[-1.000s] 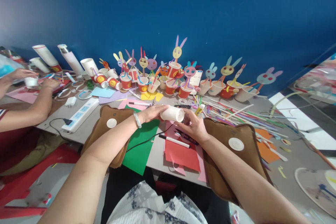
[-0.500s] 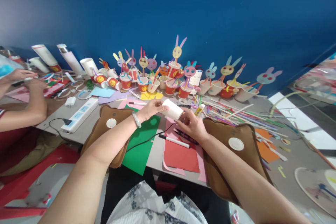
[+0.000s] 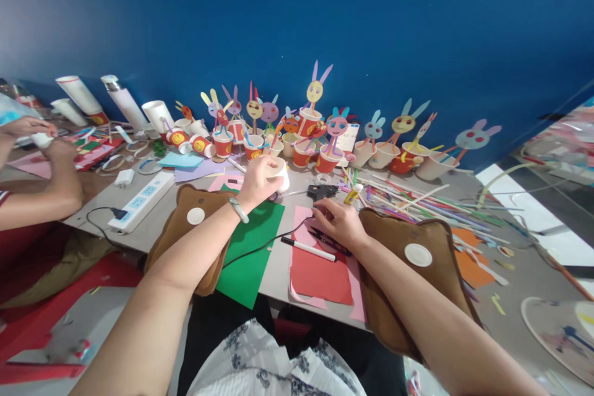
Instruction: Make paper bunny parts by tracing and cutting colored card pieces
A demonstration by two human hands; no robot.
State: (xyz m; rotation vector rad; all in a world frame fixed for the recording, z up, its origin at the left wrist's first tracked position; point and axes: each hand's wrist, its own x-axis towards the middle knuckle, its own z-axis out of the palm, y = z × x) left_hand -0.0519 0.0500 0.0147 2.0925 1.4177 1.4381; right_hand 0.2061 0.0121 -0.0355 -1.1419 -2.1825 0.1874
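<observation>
A white paper cup (image 3: 281, 176) is in my left hand (image 3: 258, 182), its fingers wrapped round the side and the open end tipped toward me. My right hand (image 3: 341, 221) lies low over the table, fingers curled at the grip of a black hot glue gun (image 3: 322, 191); the grip is mostly hidden. The black cord (image 3: 260, 249) runs from there to the left. Under my right wrist are black scissors (image 3: 328, 240), partly covered. Beside them, a white marker (image 3: 309, 249) lies across red paper (image 3: 320, 279) and pink paper.
Paper-cup rabbit figures (image 3: 327, 159) stand along the blue wall. Coloured paper sticks (image 3: 408, 195) lie at the right. Brown cushions (image 3: 420, 278) flank green paper (image 3: 250, 253). A power strip (image 3: 143, 201) lies left, near a co-worker's arms (image 3: 58, 179).
My right hand has let go of the cup and dropped to the glue gun. My left hand has carried the cup left and turned its opening toward me.
</observation>
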